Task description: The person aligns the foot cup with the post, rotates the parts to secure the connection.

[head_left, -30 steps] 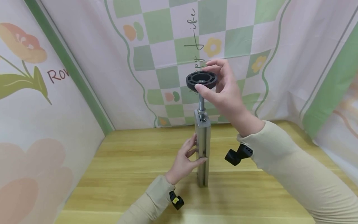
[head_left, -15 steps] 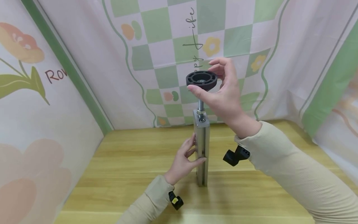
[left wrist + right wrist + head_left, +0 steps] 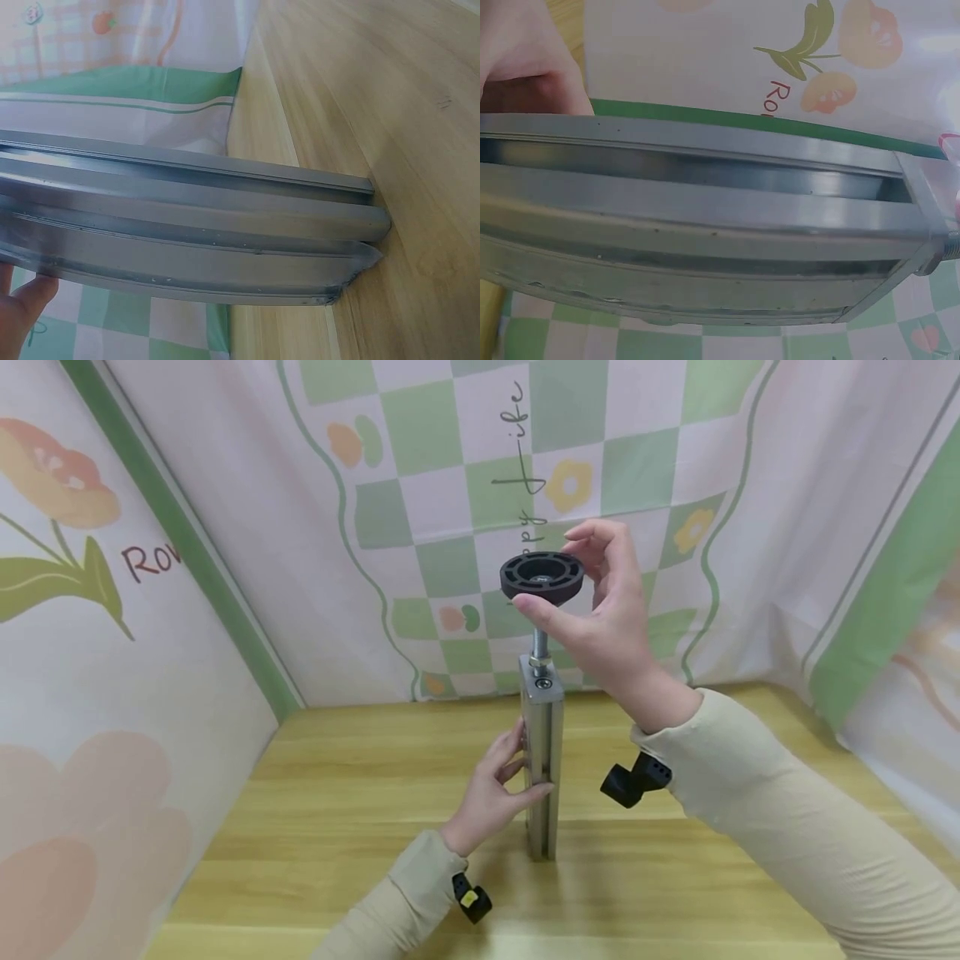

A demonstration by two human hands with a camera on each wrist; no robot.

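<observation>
An aluminium profile [image 3: 534, 735] stands upright on the wooden table, its lower end meeting the boards in the left wrist view. My left hand [image 3: 483, 797] grips it midway, thumb on the near side and fingers behind. A metal end plate [image 3: 551, 693] with a screw caps the top. Out of it rises a threaded stud [image 3: 540, 642] with a nut [image 3: 540, 662], topped by a round black levelling foot [image 3: 542, 592]. My right hand [image 3: 618, 627] holds the foot's rim from the right, thumb in front, fingers curled behind. In the right wrist view the profile [image 3: 705, 225] stretches across, slots showing.
The wooden table [image 3: 360, 777] spreads around the profile's base. A patterned curtain [image 3: 450, 502] hangs behind it, with another printed panel [image 3: 150, 677] on the left. Small black cameras sit on the left cuff [image 3: 474, 902] and right cuff [image 3: 633, 781].
My right thumb has slid left along the foot's front rim and then slightly back right, with the fingers shifting behind. The left hand and profile stay in place.
</observation>
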